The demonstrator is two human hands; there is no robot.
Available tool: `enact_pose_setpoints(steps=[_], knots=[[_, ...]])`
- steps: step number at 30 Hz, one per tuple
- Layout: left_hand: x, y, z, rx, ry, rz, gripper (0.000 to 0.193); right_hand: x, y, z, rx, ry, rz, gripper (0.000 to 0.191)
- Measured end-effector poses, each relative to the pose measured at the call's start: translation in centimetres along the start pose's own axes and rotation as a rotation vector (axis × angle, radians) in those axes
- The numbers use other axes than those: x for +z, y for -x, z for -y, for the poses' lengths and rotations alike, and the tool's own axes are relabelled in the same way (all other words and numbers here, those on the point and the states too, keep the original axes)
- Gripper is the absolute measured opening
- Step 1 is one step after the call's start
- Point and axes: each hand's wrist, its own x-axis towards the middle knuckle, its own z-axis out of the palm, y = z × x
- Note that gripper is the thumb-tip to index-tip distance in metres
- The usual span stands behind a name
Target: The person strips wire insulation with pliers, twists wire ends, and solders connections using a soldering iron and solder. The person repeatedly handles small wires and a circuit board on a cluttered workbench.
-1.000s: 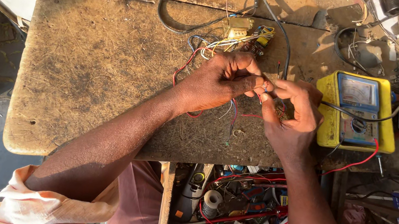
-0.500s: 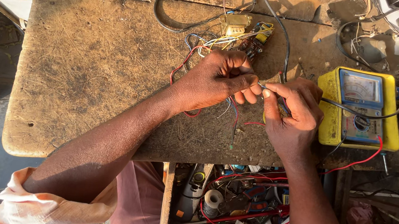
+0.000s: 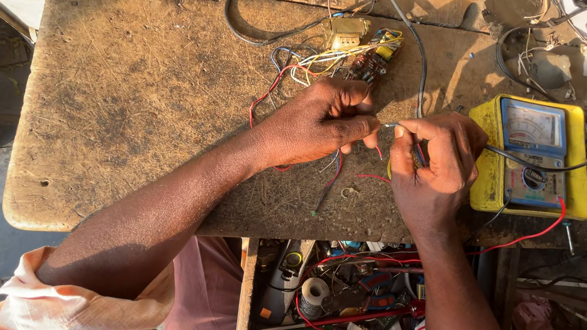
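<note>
Worn wooden workbench [image 3: 123, 99]: left hand [image 3: 316, 121] and right hand [image 3: 439, 164], fingertips pinched together on a thin wire [image 3: 392, 126], just left of the yellow multimeter [image 3: 530, 155], circuit board with coloured wires [image 3: 362, 54] beyond, further left.

Wire ends pinched btwn left hand [image 3: 320, 122] and right hand [image 3: 435, 164] are too thin to make out. Yellow meter [image 3: 534, 156], 3 o'clock, dial too small. Black cable [image 3: 253, 21] cut at 12 o'clock edge.
</note>
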Motion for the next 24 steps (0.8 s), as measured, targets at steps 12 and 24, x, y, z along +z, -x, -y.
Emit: enact_pose_setpoints(steps=[12,24], knots=[[-0.5,0.4,0.1,0.113,0.118,-0.069,0.01,-0.3,1.3,-0.3,0.207,-0.45,-0.036,0.038],[-0.8,0.7,-1.2,0.018,0.259,-0.121,0.016,-2.8,0.0,1.9,-0.044,-0.055,0.045,0.027]])
